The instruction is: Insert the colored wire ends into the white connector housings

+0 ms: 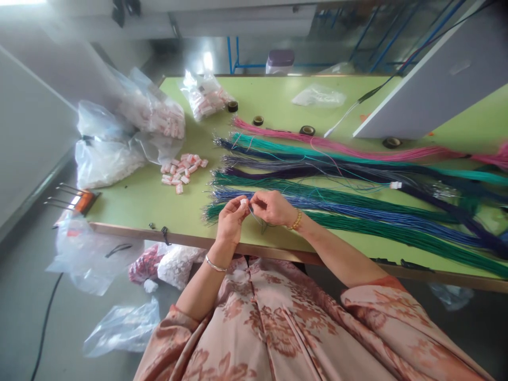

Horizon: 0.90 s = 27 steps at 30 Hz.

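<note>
Near the table's front edge, my left hand point(230, 221) pinches a small white connector point(243, 202) between thumb and fingers. My right hand point(273, 207) is closed right beside it, its fingertips on a thin wire point(254, 216) that runs close to the connector. Both hands are over the left ends of the blue wire bundle point(329, 206) and the front green wire bundle point(357, 233). Further back lie pink wires point(357, 148), teal wires point(273, 147) and dark wires. A white connector with wires point(396, 185) rests across the bundles.
Loose pink-and-white connectors point(183, 170) lie left on the green table point(159, 211). Behind them stand filled plastic bags point(107, 159). Black tape rolls point(307, 130) sit along the back. A grey panel point(432, 79) rises at right. An orange pronged holder point(84, 202) is at the left edge.
</note>
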{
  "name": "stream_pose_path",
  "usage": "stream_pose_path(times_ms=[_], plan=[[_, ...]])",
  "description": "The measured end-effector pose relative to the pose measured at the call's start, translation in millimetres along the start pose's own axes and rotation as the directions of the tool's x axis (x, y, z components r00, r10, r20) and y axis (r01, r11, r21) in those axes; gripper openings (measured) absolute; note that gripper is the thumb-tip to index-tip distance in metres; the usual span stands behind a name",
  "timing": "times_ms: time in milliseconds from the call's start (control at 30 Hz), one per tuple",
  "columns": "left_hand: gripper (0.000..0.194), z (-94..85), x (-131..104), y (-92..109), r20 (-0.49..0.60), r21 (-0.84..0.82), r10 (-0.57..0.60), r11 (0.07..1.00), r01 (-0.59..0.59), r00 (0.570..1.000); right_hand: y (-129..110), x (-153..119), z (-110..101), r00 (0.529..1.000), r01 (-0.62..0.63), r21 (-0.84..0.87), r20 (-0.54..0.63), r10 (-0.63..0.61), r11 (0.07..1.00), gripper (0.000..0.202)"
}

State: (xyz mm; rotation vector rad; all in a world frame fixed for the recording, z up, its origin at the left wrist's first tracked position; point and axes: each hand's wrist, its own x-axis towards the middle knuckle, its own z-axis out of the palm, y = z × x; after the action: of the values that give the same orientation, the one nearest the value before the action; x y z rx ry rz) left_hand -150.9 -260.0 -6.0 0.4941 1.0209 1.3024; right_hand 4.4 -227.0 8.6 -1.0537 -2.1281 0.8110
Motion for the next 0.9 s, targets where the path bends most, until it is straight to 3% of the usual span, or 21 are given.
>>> stream_pose_path(times_ms=[267,400,500,600,733,900], plan=[[0.038,6.2,0,-7,-0.074,0.068,0.024,0.998,-0.019,0.997,6,-4,16,0.999,-0.013,-0.164,-0.051,0.005,0.986,0.009],[0.038,8.0,4,-3,-0.037,0.084,0.018,0.996,-0.015,0.999,3,1,4,1.0,-0.016,-0.175,0.005,0.017,0.984,0.009],[0.037,6.3,9,2,-0.034,0.052,0.0,0.999,0.001,0.999,6,25,-19,0.998,0.004,-0.11,0.055,0.002,0.994,0.013],[0.034,2.8,14,3,-0.051,0.036,-0.016,0.999,0.018,0.999,17,64,-33,0.996,-0.09,-0.211,-0.037,0.084,0.973,0.015],[0.034,-2.1,17,1,-0.049,0.023,-0.044,0.999,0.045,0.998,38,112,-23,0.97,-0.222,-0.454,-0.011,0.244,0.863,0.016],[0.035,-6.6,18,-1,-0.035,0.013,-0.067,0.998,0.068,0.997,50,136,-2,0.932,-0.269,-0.605,0.032,0.361,0.749,0.024]])
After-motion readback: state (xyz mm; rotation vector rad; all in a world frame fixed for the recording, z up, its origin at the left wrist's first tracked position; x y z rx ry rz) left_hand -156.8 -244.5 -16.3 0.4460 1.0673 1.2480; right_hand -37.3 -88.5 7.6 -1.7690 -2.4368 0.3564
